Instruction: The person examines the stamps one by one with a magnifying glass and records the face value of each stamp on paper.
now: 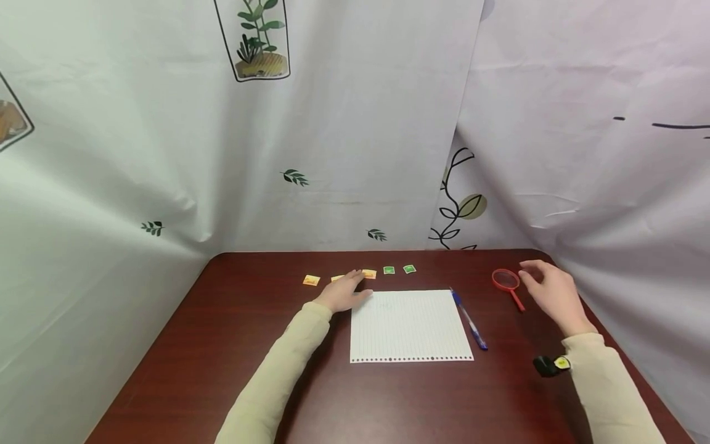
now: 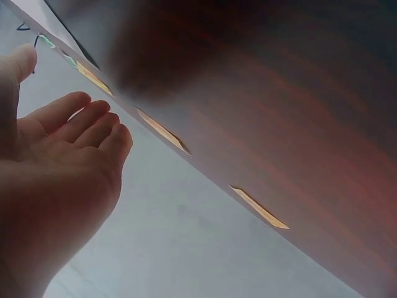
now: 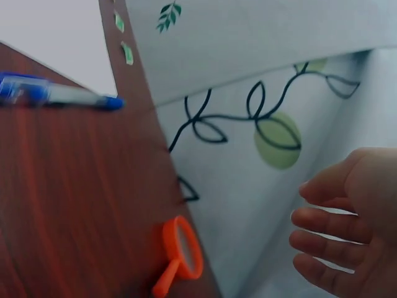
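My left hand (image 1: 344,292) reaches over the far part of the table, fingers extended and holding nothing. It overlaps the upper left corner of a lined sheet of paper (image 1: 410,327) in the head view and partly hides an orange stamp-like piece (image 1: 336,278). Two more orange pieces, one at the left (image 1: 312,280) and one by the fingertips (image 1: 368,274), lie in the same row. On the right, my right hand (image 1: 551,293) hovers beside a red magnifying glass (image 1: 506,280), its fingers loosely bent around nothing. The right wrist view shows the magnifying glass (image 3: 182,248) apart from the fingers (image 3: 329,253).
Two green stamp-like pieces (image 1: 389,270) continue the row near the back edge. A blue pen (image 1: 469,320) lies along the paper's right side. The dark red table (image 1: 183,370) meets a patterned white curtain (image 1: 344,123) behind and at both sides. A black device (image 1: 548,366) sits at the right wrist.
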Tool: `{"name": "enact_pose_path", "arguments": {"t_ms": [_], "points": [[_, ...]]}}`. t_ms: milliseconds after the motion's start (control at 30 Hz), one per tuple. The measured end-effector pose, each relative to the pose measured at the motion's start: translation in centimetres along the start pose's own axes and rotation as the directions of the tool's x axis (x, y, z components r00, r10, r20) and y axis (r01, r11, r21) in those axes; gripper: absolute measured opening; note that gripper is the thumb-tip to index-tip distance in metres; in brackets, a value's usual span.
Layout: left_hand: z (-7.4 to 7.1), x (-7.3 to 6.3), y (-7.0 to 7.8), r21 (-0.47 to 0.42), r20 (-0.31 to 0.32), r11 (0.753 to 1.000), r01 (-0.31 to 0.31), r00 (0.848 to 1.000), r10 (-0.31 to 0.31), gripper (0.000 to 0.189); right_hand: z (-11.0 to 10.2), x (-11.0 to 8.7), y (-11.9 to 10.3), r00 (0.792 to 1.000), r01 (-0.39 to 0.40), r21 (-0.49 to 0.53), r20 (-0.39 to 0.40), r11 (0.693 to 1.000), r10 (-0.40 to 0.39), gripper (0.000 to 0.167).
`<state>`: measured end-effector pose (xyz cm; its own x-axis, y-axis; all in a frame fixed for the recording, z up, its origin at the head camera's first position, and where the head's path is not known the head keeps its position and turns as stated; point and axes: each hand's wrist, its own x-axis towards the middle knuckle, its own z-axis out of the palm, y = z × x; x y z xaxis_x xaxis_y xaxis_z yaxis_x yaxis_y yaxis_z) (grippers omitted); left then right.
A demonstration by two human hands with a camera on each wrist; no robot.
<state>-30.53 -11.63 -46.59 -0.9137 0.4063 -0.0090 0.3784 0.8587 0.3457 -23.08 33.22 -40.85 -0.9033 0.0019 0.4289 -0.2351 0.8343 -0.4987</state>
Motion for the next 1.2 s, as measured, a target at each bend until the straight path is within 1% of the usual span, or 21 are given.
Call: {"name": "enact_pose_path", "arguments": {"t_ms": [100,267,367,500,633,833,967,1100,1200], "points": [[0.1,0.3,0.0,0.004,0.005,1.000,0.013,1.000,-0.013,0.065,0.3,-0.2,0.9,1.000,-0.028,-0.025,0.011,0.999,0.028,0.031],[0.4,0.8,-0.2,0.013,0.030,1.000,0.020,0.999,-0.020,0.065,1.1,-0.7,2.1,0.995,-0.080,-0.058,0.063,0.995,0.084,0.032],[0.6,1.0,-0.3,0.018,0.048,1.000,0.016,0.999,-0.017,0.064,1.6,-1.0,2.7,0.987,-0.123,-0.070,0.093,0.990,0.129,0.033],[0.6,0.9,-0.3,0.011,0.048,1.000,0.018,0.999,-0.019,0.062,2.0,-1.2,3.5,0.974,-0.162,-0.092,0.145,0.982,0.174,0.039],[0.4,0.4,-0.2,0.015,0.036,0.999,0.032,0.999,-0.033,0.061,2.4,-1.3,4.1,0.965,-0.162,-0.107,0.190,0.981,0.180,0.041],[0.1,0.0,0.2,0.031,0.032,0.999,0.027,0.999,-0.028,0.058,2.8,-1.6,4.5,0.948,-0.188,-0.103,0.240,0.977,0.208,0.043],[0.0,-0.1,0.3,0.034,0.028,0.999,0.030,0.999,-0.031,0.057,3.1,-1.6,4.7,0.943,-0.197,-0.098,0.255,0.976,0.216,0.044],[0.1,-0.2,0.4,0.035,0.033,0.999,0.034,0.999,-0.036,0.057,3.4,-1.6,4.6,0.939,-0.206,-0.088,0.263,0.975,0.222,0.040],[0.1,-0.3,0.4,0.035,0.036,0.998,0.043,0.998,-0.044,0.059,3.6,-1.6,4.6,0.941,-0.200,-0.087,0.260,0.976,0.216,0.035]]}}
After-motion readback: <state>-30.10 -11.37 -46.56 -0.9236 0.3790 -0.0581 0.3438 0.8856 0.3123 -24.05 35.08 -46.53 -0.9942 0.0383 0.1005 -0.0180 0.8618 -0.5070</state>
